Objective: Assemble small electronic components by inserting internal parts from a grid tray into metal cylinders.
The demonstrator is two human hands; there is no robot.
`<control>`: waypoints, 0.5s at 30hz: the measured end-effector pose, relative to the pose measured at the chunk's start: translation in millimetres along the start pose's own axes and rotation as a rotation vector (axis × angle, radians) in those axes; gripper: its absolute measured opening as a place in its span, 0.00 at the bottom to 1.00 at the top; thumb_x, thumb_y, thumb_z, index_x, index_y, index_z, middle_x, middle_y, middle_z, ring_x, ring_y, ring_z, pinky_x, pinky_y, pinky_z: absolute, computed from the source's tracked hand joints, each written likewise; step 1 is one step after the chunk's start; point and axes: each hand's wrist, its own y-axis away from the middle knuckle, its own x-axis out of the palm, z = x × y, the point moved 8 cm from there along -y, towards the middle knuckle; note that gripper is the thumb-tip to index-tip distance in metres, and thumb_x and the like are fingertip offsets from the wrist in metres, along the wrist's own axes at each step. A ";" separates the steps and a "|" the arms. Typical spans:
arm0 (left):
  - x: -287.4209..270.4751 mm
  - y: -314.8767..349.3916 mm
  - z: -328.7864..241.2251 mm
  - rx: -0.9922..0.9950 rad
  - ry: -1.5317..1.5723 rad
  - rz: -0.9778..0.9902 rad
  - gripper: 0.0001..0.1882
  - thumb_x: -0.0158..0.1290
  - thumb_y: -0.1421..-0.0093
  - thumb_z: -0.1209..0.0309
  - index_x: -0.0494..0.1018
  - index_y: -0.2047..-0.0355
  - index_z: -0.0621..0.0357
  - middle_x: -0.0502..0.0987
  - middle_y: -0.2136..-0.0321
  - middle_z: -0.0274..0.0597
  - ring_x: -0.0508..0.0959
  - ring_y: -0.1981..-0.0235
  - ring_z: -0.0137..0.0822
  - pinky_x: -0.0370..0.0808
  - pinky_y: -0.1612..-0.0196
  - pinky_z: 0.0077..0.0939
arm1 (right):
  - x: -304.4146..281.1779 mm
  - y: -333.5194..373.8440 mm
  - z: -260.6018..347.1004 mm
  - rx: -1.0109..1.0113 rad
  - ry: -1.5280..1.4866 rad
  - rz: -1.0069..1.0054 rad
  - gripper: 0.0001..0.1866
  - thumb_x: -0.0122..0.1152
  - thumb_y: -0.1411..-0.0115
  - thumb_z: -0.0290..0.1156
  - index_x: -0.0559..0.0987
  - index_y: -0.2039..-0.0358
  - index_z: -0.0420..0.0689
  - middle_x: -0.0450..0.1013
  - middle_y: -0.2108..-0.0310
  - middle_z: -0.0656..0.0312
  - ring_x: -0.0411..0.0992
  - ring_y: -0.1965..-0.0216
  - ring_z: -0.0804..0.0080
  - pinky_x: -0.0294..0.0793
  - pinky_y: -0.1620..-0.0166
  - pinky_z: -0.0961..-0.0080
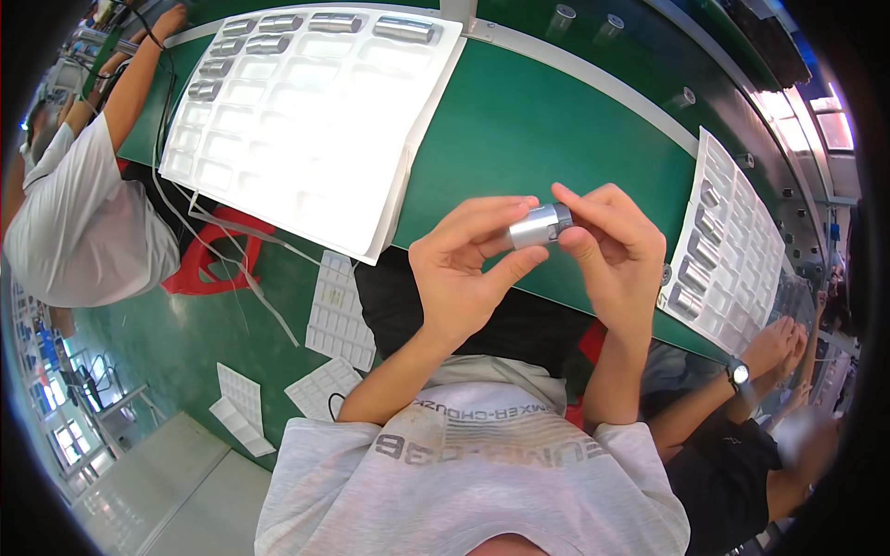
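Between my two hands, above the near edge of the green work surface, is a small silver metal cylinder (536, 230) with a darker grey end on the right. My left hand (471, 255) pinches its silver side between thumb and fingers. My right hand (614, 246) has thumb and index finger closed on the dark end. A white moulded tray (306, 153) lies to the left, with similar cylinders (336, 22) in several pockets along its far and left sides. Another white tray (732, 246) on the right holds several cylinders (705, 248) along its left side.
The green table (519, 111) runs between the trays. Beyond its metal rail, more cylinders (609, 28) stand on a green strip. Co-workers sit at the left (83, 204) and right (723, 445). A red stool (222, 255), cables and loose white trays (338, 310) are on the left floor side.
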 end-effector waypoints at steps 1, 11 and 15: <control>-0.6 -0.1 0.3 -0.001 0.000 -0.001 0.23 0.59 0.49 0.91 0.74 0.52 0.69 0.74 0.53 0.57 0.77 0.51 0.44 0.80 0.52 0.33 | 1.1 -0.1 1.7 -0.033 0.003 0.004 0.18 0.66 0.42 0.28 0.80 0.52 0.35 0.69 0.69 0.64 0.66 0.67 0.79 0.66 0.65 0.83; -9.0 8.0 48.3 -0.344 0.334 -0.182 0.15 0.60 0.52 0.91 0.72 0.64 0.67 0.78 0.58 0.54 0.80 0.56 0.39 0.80 0.51 0.32 | 36.7 10.2 13.3 -0.348 0.473 0.125 0.33 0.68 0.51 0.30 0.71 0.43 0.34 0.67 0.43 0.46 0.69 0.44 0.52 0.70 0.46 0.67; -8.3 8.9 48.1 -0.464 0.361 -0.142 0.14 0.59 0.52 0.92 0.70 0.69 0.64 0.79 0.63 0.52 0.82 0.61 0.36 0.81 0.55 0.30 | 29.7 5.2 15.7 -0.256 0.412 0.212 0.34 0.68 0.56 0.24 0.73 0.45 0.35 0.69 0.44 0.47 0.69 0.44 0.53 0.70 0.46 0.66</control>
